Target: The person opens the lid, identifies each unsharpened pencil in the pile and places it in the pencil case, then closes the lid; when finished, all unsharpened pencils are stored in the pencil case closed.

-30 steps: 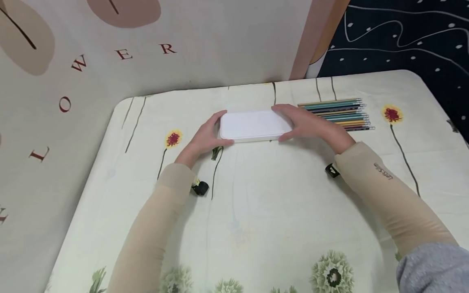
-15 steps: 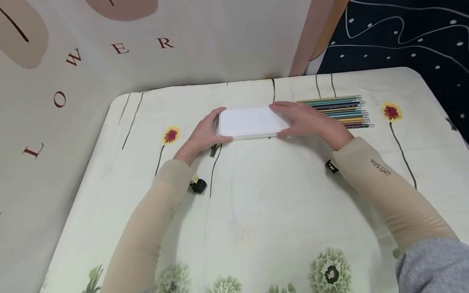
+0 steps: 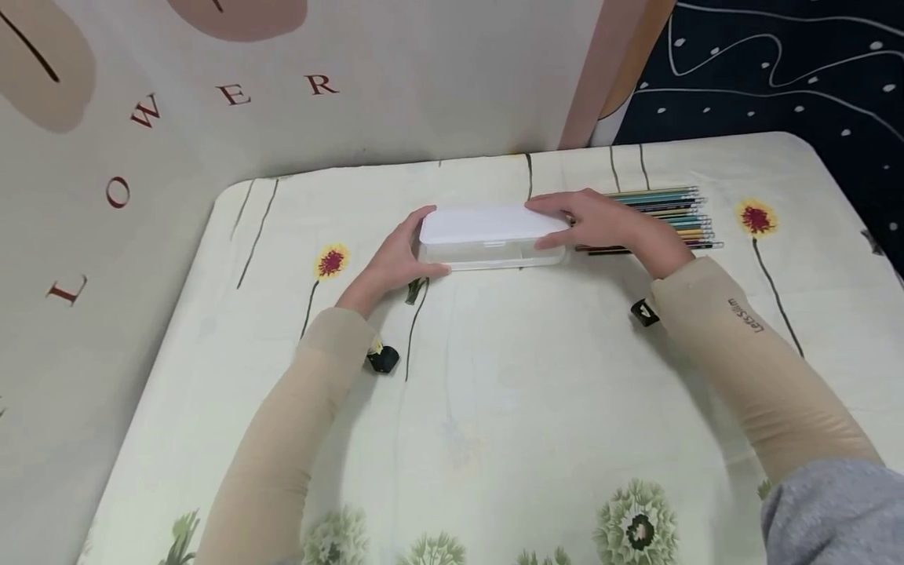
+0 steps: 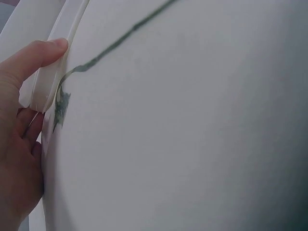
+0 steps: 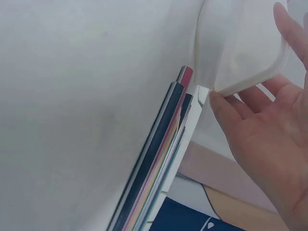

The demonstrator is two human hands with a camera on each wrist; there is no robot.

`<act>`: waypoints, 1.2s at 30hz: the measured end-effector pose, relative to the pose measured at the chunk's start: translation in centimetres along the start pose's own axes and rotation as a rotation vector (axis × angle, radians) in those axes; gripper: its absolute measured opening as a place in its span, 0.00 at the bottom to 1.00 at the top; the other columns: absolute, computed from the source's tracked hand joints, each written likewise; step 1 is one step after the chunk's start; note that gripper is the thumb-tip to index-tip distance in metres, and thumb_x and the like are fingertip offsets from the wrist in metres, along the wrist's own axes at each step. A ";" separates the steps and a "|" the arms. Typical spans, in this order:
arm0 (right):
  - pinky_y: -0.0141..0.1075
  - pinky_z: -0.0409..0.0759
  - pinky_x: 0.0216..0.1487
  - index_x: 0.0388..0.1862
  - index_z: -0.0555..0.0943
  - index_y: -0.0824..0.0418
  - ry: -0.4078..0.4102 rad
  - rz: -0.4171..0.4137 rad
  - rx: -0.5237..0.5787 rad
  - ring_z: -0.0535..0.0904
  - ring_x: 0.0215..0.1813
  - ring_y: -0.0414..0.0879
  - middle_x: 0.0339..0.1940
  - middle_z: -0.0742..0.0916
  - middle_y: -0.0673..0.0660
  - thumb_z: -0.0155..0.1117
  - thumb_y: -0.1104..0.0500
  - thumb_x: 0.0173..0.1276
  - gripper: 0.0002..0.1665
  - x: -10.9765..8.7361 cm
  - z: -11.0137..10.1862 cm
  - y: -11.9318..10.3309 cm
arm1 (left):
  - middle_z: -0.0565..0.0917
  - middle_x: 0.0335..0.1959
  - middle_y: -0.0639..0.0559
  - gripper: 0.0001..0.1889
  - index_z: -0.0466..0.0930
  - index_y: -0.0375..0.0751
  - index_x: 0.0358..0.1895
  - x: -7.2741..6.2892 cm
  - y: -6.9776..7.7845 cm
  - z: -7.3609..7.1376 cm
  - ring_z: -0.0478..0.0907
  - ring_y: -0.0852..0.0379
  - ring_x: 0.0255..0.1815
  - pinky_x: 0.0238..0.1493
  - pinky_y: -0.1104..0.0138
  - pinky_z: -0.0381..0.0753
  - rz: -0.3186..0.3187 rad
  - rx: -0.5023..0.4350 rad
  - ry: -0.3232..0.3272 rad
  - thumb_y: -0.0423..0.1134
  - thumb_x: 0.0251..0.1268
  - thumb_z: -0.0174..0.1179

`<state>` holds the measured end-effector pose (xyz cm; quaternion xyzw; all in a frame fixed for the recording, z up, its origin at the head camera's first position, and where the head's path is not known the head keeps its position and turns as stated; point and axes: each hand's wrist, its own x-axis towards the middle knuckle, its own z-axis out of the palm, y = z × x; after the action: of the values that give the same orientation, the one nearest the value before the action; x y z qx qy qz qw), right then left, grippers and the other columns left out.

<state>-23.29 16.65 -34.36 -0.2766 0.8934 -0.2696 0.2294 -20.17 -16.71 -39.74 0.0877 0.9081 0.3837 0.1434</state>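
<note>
A white plastic pencil case (image 3: pixel 480 256) lies near the back of the table, its lid (image 3: pixel 487 223) raised along the front edge. My left hand (image 3: pixel 391 263) holds the case's left end, with the thumb (image 4: pixel 41 54) on the front side in the left wrist view. At the other end, my right hand (image 3: pixel 600 224) grips the lifted lid by its right side, thumb at the front and fingers at the back. The right wrist view shows the lid's rounded rim between those fingers (image 5: pixel 226 106). Through the front gap, the case's translucent inside shows a divider and no pencils.
Several pencils (image 3: pixel 681 212) lie in a row right of the case, partly behind the right hand. A floral cloth covers the table (image 3: pixel 530 377). A patterned wall hanging (image 3: pixel 438 94) rises behind it, and a dark patterned cloth (image 3: pixel 763 71) is at the right.
The lid was down flat on the case; its front edge has come up, with the right hand lifting it. The left hand has stayed at the left end.
</note>
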 end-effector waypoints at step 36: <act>0.54 0.55 0.80 0.80 0.55 0.62 0.159 0.148 0.472 0.55 0.82 0.58 0.82 0.58 0.62 0.38 0.36 0.80 0.42 1.8 -0.5 0.5 | 0.60 0.79 0.47 0.63 0.38 0.41 0.81 0.1 -0.2 0.2 0.51 0.51 0.82 0.83 0.55 0.47 0.000 0.008 0.011 0.47 0.50 0.77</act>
<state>-25.05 16.05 -34.71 -0.1271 0.8388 -0.4739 0.2357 -20.23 -16.66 -40.05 0.0860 0.9103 0.3807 0.1380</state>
